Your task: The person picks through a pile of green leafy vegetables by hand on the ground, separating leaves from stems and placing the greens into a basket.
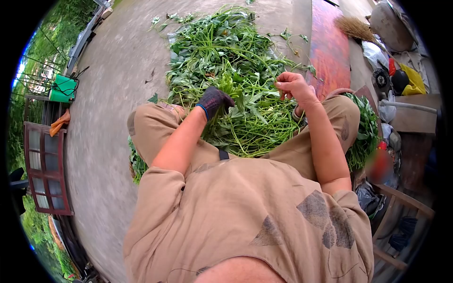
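My left hand (214,102), in a dark glove with a blue cuff, is closed around a bunch of leafy green stems (231,86). The bunch stands up from the hand, its pale green tips toward the far side. To the right, my bare right hand (295,88) hovers above the edge of the heap with thumb and fingers pinched together. Whatever may be between those fingertips is too small to make out. A large heap of leafy green vines (212,47) spreads over the ground beyond and between my legs, with many long bare stems tangled nearest me.
More bundled greens (362,134) lie outside my right knee, and others (137,160) beside my left thigh. A reddish board (328,47), a straw broom (354,28) and bags are on the right. A green container (62,88) and a red-framed window panel (47,167) stand left.
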`<state>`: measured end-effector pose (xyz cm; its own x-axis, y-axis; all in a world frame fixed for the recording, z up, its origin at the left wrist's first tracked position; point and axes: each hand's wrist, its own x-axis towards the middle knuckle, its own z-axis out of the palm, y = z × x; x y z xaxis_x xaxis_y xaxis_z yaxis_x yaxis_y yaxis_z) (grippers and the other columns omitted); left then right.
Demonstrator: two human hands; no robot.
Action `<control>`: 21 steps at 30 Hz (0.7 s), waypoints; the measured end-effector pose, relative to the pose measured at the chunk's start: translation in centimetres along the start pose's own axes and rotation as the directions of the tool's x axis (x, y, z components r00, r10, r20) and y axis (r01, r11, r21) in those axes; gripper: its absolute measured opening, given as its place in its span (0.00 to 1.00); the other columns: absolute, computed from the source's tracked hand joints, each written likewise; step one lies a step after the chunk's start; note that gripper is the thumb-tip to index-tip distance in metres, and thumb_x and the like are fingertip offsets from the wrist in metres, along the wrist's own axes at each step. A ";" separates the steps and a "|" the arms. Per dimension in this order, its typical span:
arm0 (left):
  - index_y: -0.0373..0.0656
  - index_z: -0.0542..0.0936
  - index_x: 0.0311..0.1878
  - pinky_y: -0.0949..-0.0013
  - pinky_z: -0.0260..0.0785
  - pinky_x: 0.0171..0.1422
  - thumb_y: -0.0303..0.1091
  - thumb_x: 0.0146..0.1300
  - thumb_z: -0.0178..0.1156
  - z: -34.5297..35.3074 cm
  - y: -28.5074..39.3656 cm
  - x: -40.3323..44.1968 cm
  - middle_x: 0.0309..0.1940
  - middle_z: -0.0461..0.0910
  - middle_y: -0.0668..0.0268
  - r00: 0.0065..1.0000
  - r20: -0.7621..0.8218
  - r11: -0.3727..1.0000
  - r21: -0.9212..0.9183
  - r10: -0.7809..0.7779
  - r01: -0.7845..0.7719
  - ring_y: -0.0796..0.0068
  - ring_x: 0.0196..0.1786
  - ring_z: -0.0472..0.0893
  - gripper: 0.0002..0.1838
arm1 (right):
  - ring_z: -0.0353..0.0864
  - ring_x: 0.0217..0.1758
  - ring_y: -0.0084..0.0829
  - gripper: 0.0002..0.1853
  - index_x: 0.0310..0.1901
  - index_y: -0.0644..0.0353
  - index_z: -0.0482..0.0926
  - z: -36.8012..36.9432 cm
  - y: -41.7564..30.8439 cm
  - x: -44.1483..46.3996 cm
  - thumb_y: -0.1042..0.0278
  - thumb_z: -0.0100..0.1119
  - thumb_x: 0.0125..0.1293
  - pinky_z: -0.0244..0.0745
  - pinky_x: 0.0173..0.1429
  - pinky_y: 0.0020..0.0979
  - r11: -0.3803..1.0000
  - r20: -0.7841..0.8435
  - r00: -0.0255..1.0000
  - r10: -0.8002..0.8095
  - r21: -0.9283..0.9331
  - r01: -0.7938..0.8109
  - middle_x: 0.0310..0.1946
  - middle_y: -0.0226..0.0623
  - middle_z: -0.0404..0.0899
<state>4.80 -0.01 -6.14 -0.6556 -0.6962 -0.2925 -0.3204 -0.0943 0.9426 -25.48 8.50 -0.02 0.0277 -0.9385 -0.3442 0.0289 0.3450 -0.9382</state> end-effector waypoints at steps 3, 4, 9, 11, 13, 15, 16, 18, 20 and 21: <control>0.35 0.85 0.31 0.70 0.76 0.39 0.27 0.56 0.59 4.3 1.5 -1.0 0.29 0.85 0.60 0.970 -0.174 0.984 -0.006 0.173 -0.177 0.70 0.29 0.83 0.07 | 0.75 0.15 0.21 0.05 0.37 0.62 0.77 2.8 2.0 1.1 0.72 0.62 0.62 0.57 0.17 0.19 0.999 -0.003 0.999 0.033 -0.009 -0.033 0.21 0.28 0.76; 0.36 0.85 0.33 0.70 0.75 0.40 0.27 0.52 0.63 5.5 3.7 -1.7 0.29 0.85 0.62 0.966 -0.211 0.988 0.007 0.153 -0.155 0.72 0.30 0.83 0.06 | 0.76 0.16 0.20 0.05 0.37 0.62 0.77 3.7 1.9 1.1 0.71 0.61 0.62 0.59 0.18 0.19 0.999 0.023 0.999 0.031 0.015 -0.032 0.22 0.27 0.76; 0.41 0.86 0.33 0.66 0.73 0.43 0.27 0.48 0.65 5.8 4.8 -1.9 0.31 0.85 0.59 0.987 -0.133 0.988 -0.116 0.085 -0.101 0.70 0.33 0.82 0.08 | 0.74 0.16 0.19 0.05 0.38 0.63 0.76 5.7 1.9 1.5 0.72 0.60 0.62 0.60 0.18 0.18 0.991 0.023 1.000 0.013 0.135 -0.016 0.23 0.26 0.76; 0.37 0.86 0.32 0.69 0.75 0.41 0.25 0.57 0.55 4.5 2.1 -0.7 0.30 0.85 0.59 0.958 -0.109 0.964 0.046 0.264 -0.260 0.73 0.31 0.83 0.09 | 0.73 0.18 0.18 0.06 0.38 0.61 0.77 5.5 1.7 1.1 0.71 0.61 0.61 0.63 0.20 0.20 0.998 0.029 1.000 0.007 0.055 -0.008 0.23 0.26 0.75; 0.35 0.85 0.31 0.70 0.75 0.39 0.24 0.61 0.50 3.4 2.4 -0.5 0.29 0.85 0.58 0.985 -0.128 0.952 -0.270 0.114 -0.145 0.73 0.30 0.83 0.13 | 0.72 0.19 0.18 0.07 0.38 0.61 0.77 5.5 2.1 1.1 0.70 0.62 0.61 0.64 0.22 0.21 0.997 0.066 0.997 -0.030 -0.069 0.034 0.23 0.26 0.75; 0.34 0.85 0.30 0.69 0.76 0.38 0.26 0.63 0.50 2.0 1.6 -0.4 0.28 0.84 0.57 0.949 -0.230 0.938 -0.217 0.218 -0.268 0.70 0.29 0.83 0.14 | 0.78 0.28 0.31 0.10 0.38 0.64 0.78 5.0 2.6 1.3 0.69 0.64 0.57 0.73 0.34 0.32 0.814 -0.065 0.968 -0.241 -0.557 0.165 0.25 0.37 0.79; 0.34 0.85 0.30 0.69 0.76 0.38 0.26 0.63 0.50 1.1 1.4 -0.5 0.28 0.84 0.57 0.944 -0.268 0.920 -0.285 0.194 -0.270 0.70 0.29 0.83 0.14 | 0.78 0.30 0.32 0.10 0.38 0.65 0.78 4.0 2.8 1.4 0.69 0.64 0.57 0.73 0.37 0.32 0.748 -0.104 0.950 -0.295 -0.644 0.162 0.26 0.38 0.79; 0.33 0.84 0.30 0.68 0.77 0.38 0.26 0.62 0.52 -0.7 2.3 -1.0 0.29 0.84 0.56 0.973 -0.230 0.801 -0.581 0.012 -0.147 0.69 0.29 0.83 0.12 | 0.78 0.26 0.30 0.09 0.37 0.65 0.79 2.1 3.4 2.1 0.69 0.63 0.57 0.73 0.32 0.32 0.830 -0.195 0.937 -0.291 -0.538 0.146 0.28 0.38 0.81; 0.33 0.83 0.34 0.69 0.76 0.38 0.25 0.55 0.60 -0.2 5.2 -2.1 0.28 0.83 0.59 0.985 -0.151 0.801 -0.598 -0.082 -0.025 0.69 0.29 0.83 0.07 | 0.74 0.17 0.22 0.06 0.37 0.64 0.79 2.2 2.1 1.8 0.71 0.61 0.61 0.67 0.20 0.24 0.987 -0.214 0.972 -0.094 -0.150 0.062 0.26 0.31 0.79; 0.33 0.83 0.35 0.70 0.76 0.38 0.25 0.52 0.63 0.3 5.9 -2.3 0.27 0.83 0.60 0.985 -0.112 0.797 -0.603 -0.129 0.036 0.70 0.29 0.82 0.08 | 0.73 0.15 0.20 0.05 0.38 0.63 0.78 2.9 1.7 1.6 0.72 0.61 0.62 0.65 0.17 0.21 0.997 -0.198 0.979 -0.040 0.050 0.051 0.25 0.29 0.78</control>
<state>4.25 1.26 0.06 -0.5277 -0.7535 -0.3920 0.1336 -0.5294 0.8378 -22.48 7.68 -2.08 -0.1719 -0.9362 -0.3065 0.0799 0.2968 -0.9516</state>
